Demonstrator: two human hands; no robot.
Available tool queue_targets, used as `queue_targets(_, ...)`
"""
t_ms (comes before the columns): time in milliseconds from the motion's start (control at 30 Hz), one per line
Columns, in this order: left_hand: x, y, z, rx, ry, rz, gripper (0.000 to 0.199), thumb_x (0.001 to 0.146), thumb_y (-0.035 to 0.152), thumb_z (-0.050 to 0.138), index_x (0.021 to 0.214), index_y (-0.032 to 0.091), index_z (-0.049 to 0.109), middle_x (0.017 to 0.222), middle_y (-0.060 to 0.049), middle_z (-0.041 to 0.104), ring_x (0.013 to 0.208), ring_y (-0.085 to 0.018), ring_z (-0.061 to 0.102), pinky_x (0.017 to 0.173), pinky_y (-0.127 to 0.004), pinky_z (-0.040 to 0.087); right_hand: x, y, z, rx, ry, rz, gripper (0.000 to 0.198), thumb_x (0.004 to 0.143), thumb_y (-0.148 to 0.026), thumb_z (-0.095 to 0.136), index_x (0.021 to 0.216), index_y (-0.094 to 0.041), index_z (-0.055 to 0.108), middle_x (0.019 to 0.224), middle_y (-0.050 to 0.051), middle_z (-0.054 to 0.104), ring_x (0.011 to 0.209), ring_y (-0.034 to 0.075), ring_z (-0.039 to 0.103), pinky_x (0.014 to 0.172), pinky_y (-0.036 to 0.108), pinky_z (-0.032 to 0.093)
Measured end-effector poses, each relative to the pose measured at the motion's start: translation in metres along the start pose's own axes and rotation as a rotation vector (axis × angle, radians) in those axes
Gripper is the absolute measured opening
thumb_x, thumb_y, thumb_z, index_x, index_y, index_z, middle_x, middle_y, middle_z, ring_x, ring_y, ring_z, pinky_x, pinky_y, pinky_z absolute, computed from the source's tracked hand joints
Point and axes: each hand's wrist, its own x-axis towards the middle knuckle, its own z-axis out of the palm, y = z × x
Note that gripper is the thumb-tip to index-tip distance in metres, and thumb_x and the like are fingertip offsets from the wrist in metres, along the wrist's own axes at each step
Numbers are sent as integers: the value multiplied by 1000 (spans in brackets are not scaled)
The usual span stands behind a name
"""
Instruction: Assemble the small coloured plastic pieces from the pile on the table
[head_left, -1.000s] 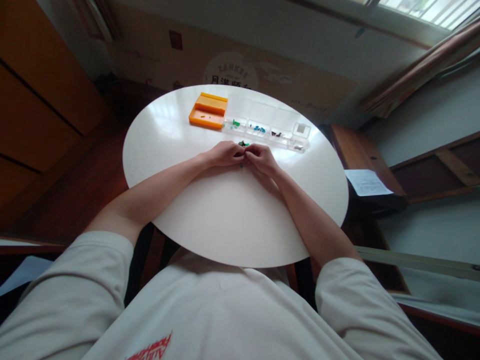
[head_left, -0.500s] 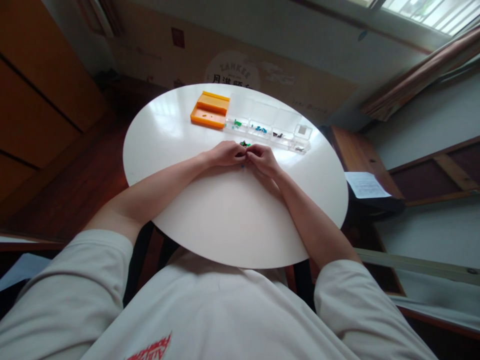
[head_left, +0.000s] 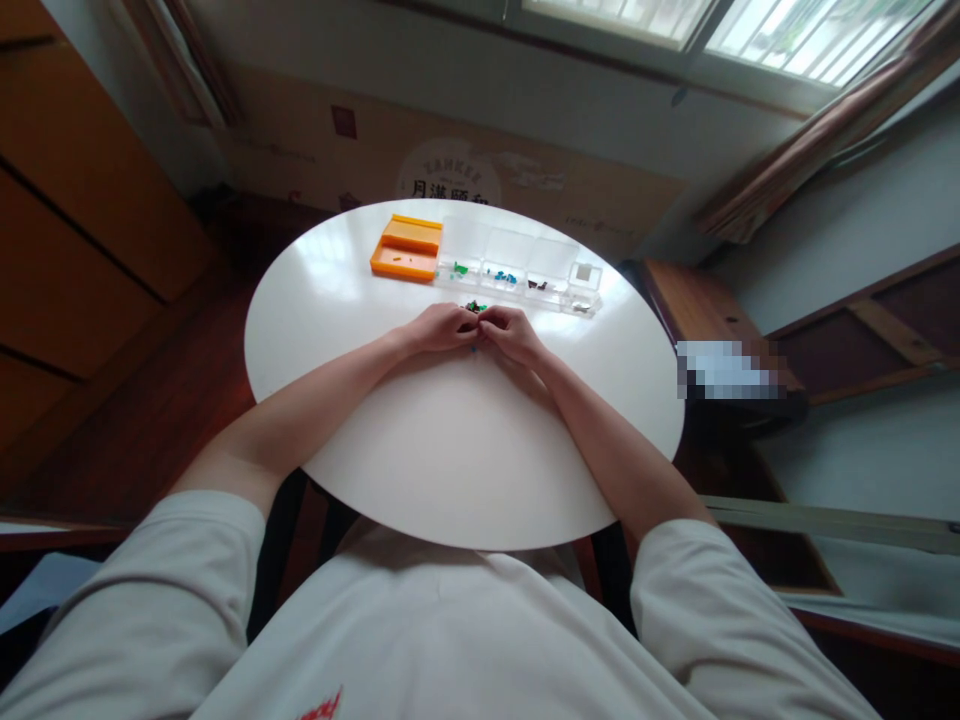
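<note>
My two hands meet fingertip to fingertip over the middle of the white round table. Closed fingers of my left hand (head_left: 444,327) and the pinched fingers of my right hand (head_left: 514,335) come together at a small cluster of green and dark pieces (head_left: 474,308). That cluster shows just beyond the fingertips, partly hidden by them; its exact kind is too small to tell. A tiny blue piece (head_left: 473,349) lies on the table below the hands.
Behind the hands stands an orange tray (head_left: 405,262) with a few tiny pieces. Beside it, a clear compartment box (head_left: 555,292) with raised lids holds small green, blue and dark pieces. A wooden cabinet (head_left: 697,290) stands to the right of the table (head_left: 465,460).
The camera view has tilted up a little, so the table and its things sit lower and slightly left. Both hands stay together at the cluster, with little visible finger movement.
</note>
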Motion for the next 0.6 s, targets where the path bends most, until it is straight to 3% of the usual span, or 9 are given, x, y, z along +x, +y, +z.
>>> queue_targets(600,1,-1,-1,-14,-7,18,33,86,40,44,79,19,69,73,-2,69,59,-10,54,54,-21,29,-1,-5,-1,-21,-23,-32,18,68,-22,54,78,-13,66,68,1,65,62,12,57,59,24,46)
